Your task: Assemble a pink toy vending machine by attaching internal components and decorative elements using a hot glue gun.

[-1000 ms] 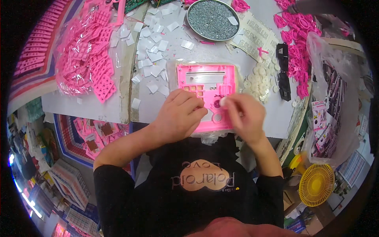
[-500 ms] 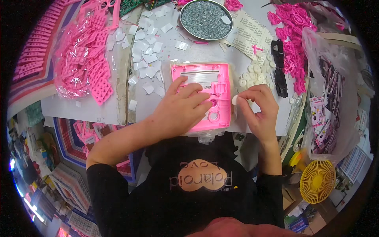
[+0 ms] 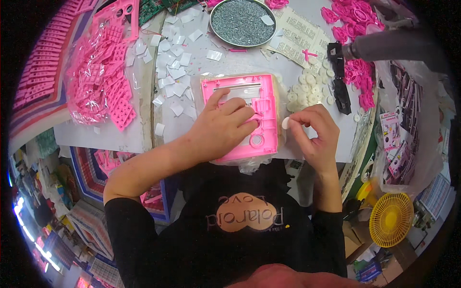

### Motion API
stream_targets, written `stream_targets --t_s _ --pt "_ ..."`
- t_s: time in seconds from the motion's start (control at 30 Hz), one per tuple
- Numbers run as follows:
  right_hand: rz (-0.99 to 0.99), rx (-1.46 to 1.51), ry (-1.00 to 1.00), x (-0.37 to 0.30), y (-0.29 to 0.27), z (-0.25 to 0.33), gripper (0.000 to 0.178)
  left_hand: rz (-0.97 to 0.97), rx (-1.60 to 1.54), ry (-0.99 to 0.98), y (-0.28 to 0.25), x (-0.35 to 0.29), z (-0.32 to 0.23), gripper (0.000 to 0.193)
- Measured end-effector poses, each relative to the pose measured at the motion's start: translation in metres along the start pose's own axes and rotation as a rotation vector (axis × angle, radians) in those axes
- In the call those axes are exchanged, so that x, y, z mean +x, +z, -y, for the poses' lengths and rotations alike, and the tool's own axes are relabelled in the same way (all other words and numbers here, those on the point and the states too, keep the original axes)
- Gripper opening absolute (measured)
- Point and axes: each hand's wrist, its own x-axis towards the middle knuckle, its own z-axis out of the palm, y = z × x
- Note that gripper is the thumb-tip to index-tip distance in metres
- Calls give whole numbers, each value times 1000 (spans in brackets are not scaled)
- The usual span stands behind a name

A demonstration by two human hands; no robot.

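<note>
A pink plastic housing (image 3: 270, 124) lies open side up on a padded, plastic-wrapped block at the table's front edge. My left hand (image 3: 223, 122) rests over its left half, fingers spread and bent, fingertips down inside the housing. What lies under those fingertips is partly hidden. Just right of the housing, my right hand (image 3: 318, 132) is closed, thumb and index finger pinching a small white plastic disc (image 3: 285, 123) held on edge. Beyond that hand sits a heap of similar white discs (image 3: 303, 91).
A round tray of small screws (image 3: 211, 21) stands at the back beside a printed sheet (image 3: 300, 33). White paper squares (image 3: 175, 72) lie left; bagged pink keypads (image 3: 98, 72) farther left. Black parts (image 3: 340, 86), pink parts (image 3: 353, 19) and a dark rod-shaped thing (image 3: 394, 46) are right.
The dark rod-shaped thing has come into view at the upper right. The scene has shifted slightly in the picture. Both hands keep nearly the same pose, the right still pinching the disc.
</note>
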Motion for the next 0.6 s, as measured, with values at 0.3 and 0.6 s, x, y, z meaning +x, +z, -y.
stream_targets --t_s 0.3,0.6 --pt "13 37 -6 3 3 -1 10 -33 -30 -24 4 -4 1 28" --pt "15 14 -9 4 4 -2 10 -39 -32 -3 3 -3 3 29"
